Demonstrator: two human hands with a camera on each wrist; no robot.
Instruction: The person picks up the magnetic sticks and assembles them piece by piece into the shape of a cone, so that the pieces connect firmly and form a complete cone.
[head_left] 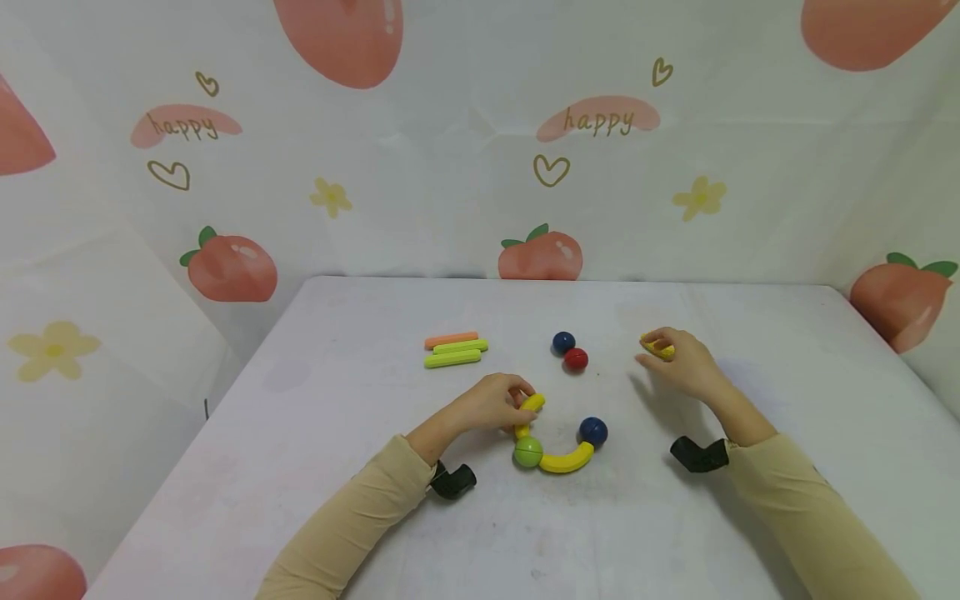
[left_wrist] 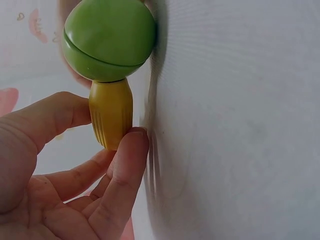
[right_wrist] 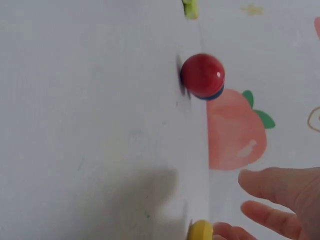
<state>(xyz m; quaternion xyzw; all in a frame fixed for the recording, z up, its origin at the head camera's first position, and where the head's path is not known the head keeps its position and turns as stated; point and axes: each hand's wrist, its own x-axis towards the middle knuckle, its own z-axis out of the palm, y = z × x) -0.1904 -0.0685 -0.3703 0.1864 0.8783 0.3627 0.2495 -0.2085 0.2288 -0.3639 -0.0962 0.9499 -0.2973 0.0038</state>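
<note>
My left hand (head_left: pixel 495 402) pinches a yellow curved piece (head_left: pixel 534 402) between thumb and fingers. In the left wrist view this ribbed yellow end (left_wrist: pixel 111 115) meets a green ball (left_wrist: pixel 110 37). From the green ball (head_left: pixel 528 452), a second yellow curved piece (head_left: pixel 567 461) runs right to a dark blue ball (head_left: pixel 593 431). My right hand (head_left: pixel 686 362) is at another yellow piece (head_left: pixel 659 347), partly hidden by its fingers. The right wrist view shows this yellow piece (right_wrist: pixel 200 231) at the bottom edge, with the upper fingers (right_wrist: pixel 267 185) spread apart and away from it.
Behind the joined pieces, a blue ball (head_left: pixel 563 342) and a red ball (head_left: pixel 576 360) sit together. Two lime sticks (head_left: pixel 453 358) and an orange stick (head_left: pixel 451 341) lie farther left. A printed cloth (head_left: pixel 420 167) hangs behind the white table (head_left: pixel 337 333).
</note>
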